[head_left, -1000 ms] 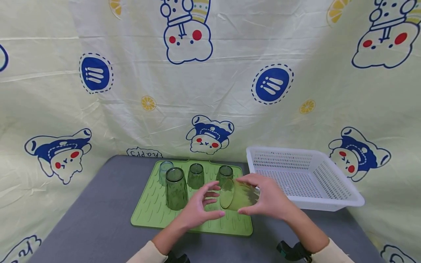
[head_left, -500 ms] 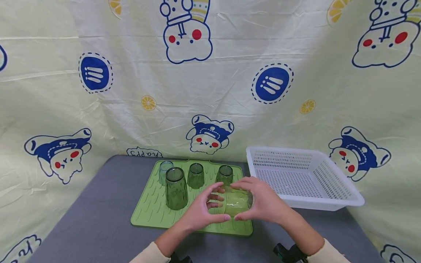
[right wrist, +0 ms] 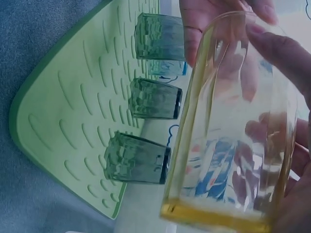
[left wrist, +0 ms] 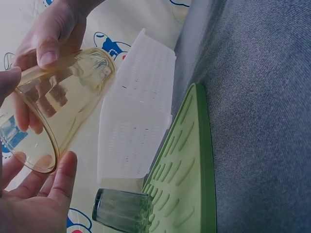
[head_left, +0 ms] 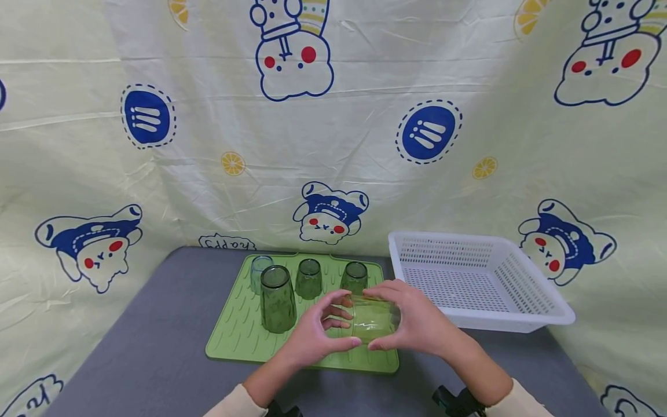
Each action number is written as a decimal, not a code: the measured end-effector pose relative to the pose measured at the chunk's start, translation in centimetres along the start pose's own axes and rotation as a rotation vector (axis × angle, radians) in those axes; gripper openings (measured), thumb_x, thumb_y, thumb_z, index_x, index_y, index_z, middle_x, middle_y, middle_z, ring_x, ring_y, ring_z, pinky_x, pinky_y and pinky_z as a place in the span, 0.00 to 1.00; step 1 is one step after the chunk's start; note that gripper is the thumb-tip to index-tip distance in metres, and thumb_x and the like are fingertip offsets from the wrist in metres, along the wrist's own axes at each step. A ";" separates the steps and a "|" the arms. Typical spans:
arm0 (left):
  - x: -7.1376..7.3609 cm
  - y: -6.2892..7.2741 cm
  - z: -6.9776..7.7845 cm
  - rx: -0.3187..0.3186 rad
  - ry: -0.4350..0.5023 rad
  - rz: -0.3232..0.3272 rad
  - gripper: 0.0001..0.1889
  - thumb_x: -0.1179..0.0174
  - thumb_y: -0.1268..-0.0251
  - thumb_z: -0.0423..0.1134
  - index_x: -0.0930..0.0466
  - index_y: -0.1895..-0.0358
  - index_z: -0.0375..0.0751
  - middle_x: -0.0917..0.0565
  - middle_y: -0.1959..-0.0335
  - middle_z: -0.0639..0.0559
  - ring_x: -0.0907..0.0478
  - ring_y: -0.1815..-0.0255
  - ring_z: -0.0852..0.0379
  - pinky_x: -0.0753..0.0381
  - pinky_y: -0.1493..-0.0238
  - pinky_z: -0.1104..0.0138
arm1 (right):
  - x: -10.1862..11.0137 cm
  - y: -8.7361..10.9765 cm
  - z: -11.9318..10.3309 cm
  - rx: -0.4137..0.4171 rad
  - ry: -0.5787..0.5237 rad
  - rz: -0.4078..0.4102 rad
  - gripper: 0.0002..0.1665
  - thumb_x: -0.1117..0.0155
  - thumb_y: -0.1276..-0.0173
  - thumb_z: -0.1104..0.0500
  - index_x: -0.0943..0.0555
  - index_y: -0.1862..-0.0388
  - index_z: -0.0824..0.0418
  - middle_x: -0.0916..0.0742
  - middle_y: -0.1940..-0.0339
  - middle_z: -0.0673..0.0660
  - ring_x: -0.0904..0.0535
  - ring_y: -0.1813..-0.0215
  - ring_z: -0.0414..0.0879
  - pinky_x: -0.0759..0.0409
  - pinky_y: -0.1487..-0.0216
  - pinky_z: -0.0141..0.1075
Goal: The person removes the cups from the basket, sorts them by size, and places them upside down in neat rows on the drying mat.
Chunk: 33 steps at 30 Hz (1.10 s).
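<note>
A yellow-tinted drinking glass (head_left: 373, 319) lies sideways in the air over the green drying mat (head_left: 237, 339), its mouth towards my left hand. My right hand (head_left: 419, 317) grips its body, thumb below and fingers above in the head view. At the mouth, my left hand (head_left: 319, 331) holds the rim (left wrist: 54, 145) between thumb and curled fingers. Several upturned glasses stand on the mat: a tall green glass (head_left: 278, 301), a short green glass (head_left: 309, 280), another green glass (head_left: 355, 277) partly behind the hands, and a bluish glass (head_left: 259, 272).
To the right of the mat stands a white perforated plastic basket (head_left: 479, 278). The table has a grey cloth (head_left: 151, 347). A patterned curtain (head_left: 208, 116) hangs right behind the table.
The yellow glass has swung level, its mouth turning left, and come slightly nearer me. My left hand has closed in on its rim. Over the last half second both hands hardly move.
</note>
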<state>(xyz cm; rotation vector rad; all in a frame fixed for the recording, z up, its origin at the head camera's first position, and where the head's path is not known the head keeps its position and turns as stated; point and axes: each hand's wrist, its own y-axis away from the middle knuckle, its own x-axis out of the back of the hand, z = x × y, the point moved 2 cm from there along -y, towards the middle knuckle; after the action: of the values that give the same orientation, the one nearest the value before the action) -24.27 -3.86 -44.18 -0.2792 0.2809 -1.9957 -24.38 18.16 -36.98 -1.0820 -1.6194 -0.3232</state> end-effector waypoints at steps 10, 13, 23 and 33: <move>1.3 0.7 0.0 -0.042 0.024 0.002 0.41 0.25 0.45 0.29 0.33 0.27 0.41 0.25 0.36 0.34 0.21 0.41 0.44 0.16 0.40 0.62 | 0.3 0.9 1.9 0.044 -0.118 0.101 0.51 0.12 0.60 0.36 0.19 0.35 0.47 0.16 0.36 0.48 0.20 0.35 0.49 0.19 0.39 0.57; 1.6 1.0 0.0 -0.044 0.046 0.003 0.42 0.24 0.47 0.27 0.33 0.27 0.40 0.25 0.35 0.33 0.21 0.41 0.45 0.16 0.40 0.64 | 0.0 1.2 2.6 0.061 -0.181 0.122 0.49 0.12 0.58 0.38 0.20 0.34 0.45 0.18 0.34 0.48 0.21 0.35 0.46 0.18 0.41 0.54; 2.6 1.6 -0.1 -0.043 0.078 0.008 0.44 0.24 0.48 0.27 0.35 0.26 0.37 0.26 0.33 0.36 0.22 0.39 0.49 0.18 0.39 0.68 | -1.8 2.4 4.4 0.049 -0.653 0.111 0.45 0.16 0.49 0.66 0.23 0.31 0.60 0.19 0.35 0.55 0.21 0.38 0.39 0.21 0.36 0.29; 2.9 2.1 -0.2 -0.023 0.087 0.016 0.46 0.25 0.50 0.25 0.36 0.25 0.35 0.29 0.31 0.36 0.22 0.39 0.53 0.19 0.37 0.68 | -2.9 3.1 4.8 0.022 -0.865 0.053 0.41 0.24 0.44 0.73 0.27 0.30 0.67 0.18 0.33 0.57 0.17 0.39 0.41 0.16 0.41 0.33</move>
<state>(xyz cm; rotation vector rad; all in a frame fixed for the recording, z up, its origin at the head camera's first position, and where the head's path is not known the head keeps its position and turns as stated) -23.74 -7.33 -44.84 -0.2047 0.3604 -1.9925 -25.08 21.82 -42.22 -1.3370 -2.3259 0.2465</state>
